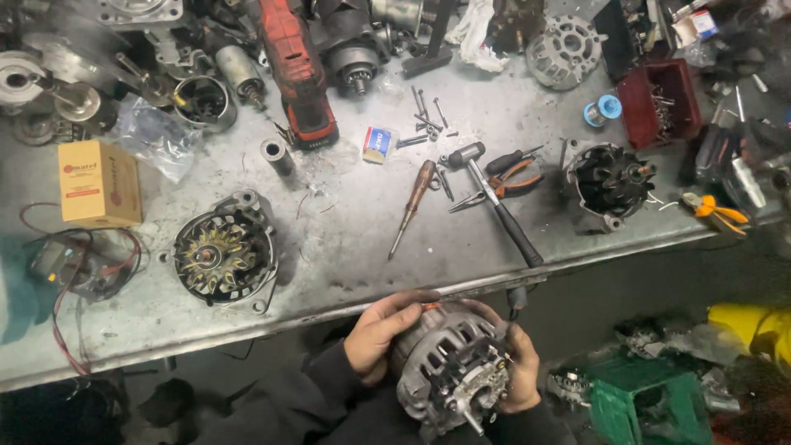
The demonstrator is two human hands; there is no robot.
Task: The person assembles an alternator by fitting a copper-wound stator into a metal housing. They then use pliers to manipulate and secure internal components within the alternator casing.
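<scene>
Both of my hands grip a silver alternator (449,371), held below the front edge of the metal workbench (354,239). My left hand (377,334) wraps its upper left side. My right hand (521,369) clasps its right side, fingers near the black rear terminals. A short shaft sticks out of the alternator toward me. Dark sleeves cover both arms.
On the bench lie a second alternator (224,254), a black rotor housing (608,183), a hammer (494,198), a screwdriver (412,206), orange-handled pliers (515,175), a red power tool (295,70), a cardboard box (99,183), loose bolts and a red bin (659,100). A green crate (651,404) sits on the floor.
</scene>
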